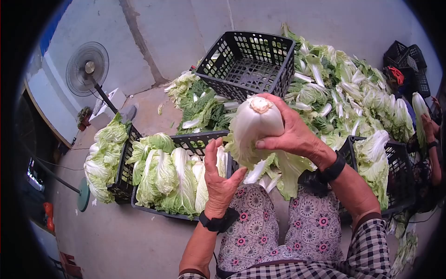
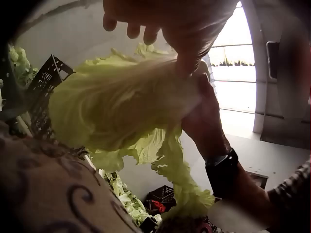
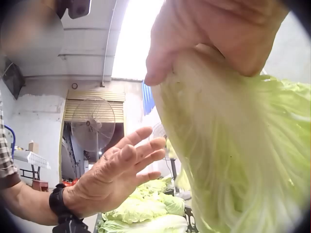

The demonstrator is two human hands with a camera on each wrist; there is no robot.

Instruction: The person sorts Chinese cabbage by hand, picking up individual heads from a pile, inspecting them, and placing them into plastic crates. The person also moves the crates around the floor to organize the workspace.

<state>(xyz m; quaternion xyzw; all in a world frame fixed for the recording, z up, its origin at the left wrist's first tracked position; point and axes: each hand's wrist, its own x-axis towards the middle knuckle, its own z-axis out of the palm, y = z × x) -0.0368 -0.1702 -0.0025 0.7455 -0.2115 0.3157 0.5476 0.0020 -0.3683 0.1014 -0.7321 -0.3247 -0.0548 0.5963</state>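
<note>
My right hand grips a napa cabbage near its cut white base, which faces up toward the head camera. The thumb lies across the white side, and loose green outer leaves hang below. In the right wrist view the pale ribs of the cabbage fill the right side under the gripping fingers. My left hand is held up beside the cabbage with fingers spread and nothing in it. The left hand shows its extended fingers in the right wrist view.
A black crate of napa cabbages stands at the left front, another loaded crate beyond it. Behind the hands sits a black crate near a large leaf heap. A fan stands left; another person's hand is at right.
</note>
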